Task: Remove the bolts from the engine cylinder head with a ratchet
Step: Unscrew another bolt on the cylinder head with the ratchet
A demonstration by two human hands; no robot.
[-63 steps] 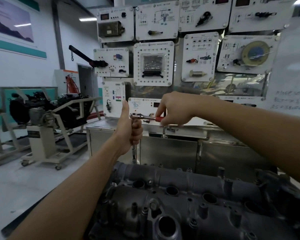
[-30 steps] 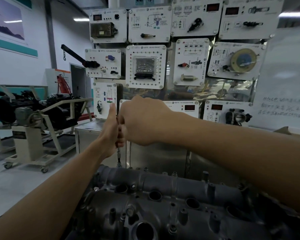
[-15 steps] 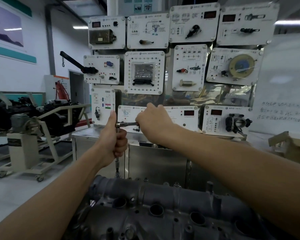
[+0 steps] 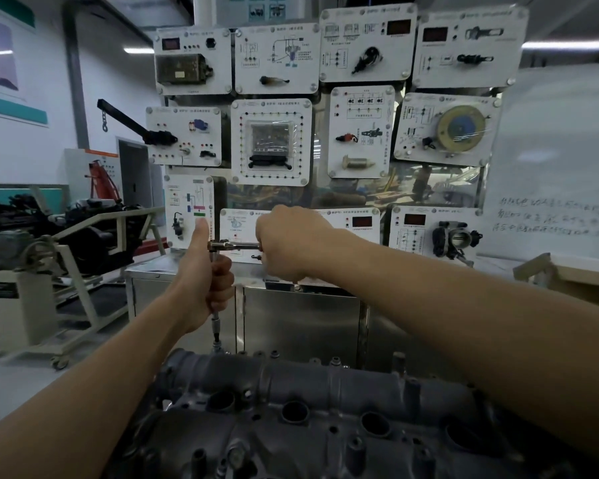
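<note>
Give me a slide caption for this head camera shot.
Left hand grips the extension bar, right hand holds the ratchet, above the cylinder head.

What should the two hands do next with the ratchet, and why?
Probably the right hand should swing the ratchet handle through one loosening stroke while the left hand steadies the extension bar upright. The socket sits low at the far edge of the cylinder head, so the bolt, hidden under it, seems not yet out.
</note>
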